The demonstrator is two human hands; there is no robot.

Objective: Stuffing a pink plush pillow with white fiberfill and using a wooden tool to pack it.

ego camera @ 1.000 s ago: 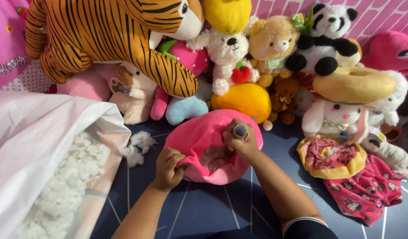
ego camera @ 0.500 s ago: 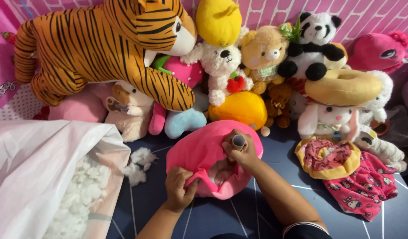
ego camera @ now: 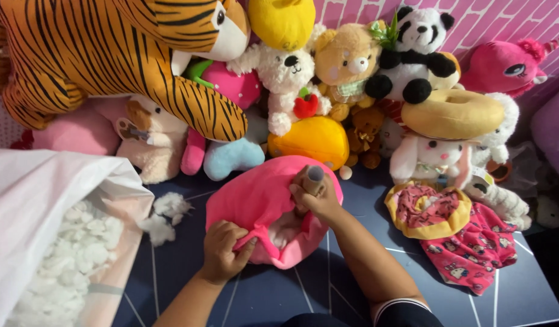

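The pink plush shell (ego camera: 261,203) lies on the dark blue floor mat (ego camera: 352,284), in front of a row of stuffed toys, with its opening turned toward the person and pale filling visible inside. The left hand (ego camera: 223,249) pinches the lower lip of the opening, fingers curled shut on the pink fabric. The right hand (ego camera: 316,197) sits at the upper right rim of the opening, fingers wrapped around a short wooden stick (ego camera: 314,179) whose rounded grey end points up. To the left, an open white plastic bag (ego camera: 43,200) holds white fibre stuffing (ego camera: 79,242); two loose tufts of stuffing (ego camera: 164,215) lie on the mat between the bag and the shell. Behind the shell stand a striped tiger plush (ego camera: 109,60), a white teddy bear (ego camera: 285,79) and a panda plush (ego camera: 412,51). To the right lies an unstuffed yellow-rimmed pink toy skin (ego camera: 428,209).
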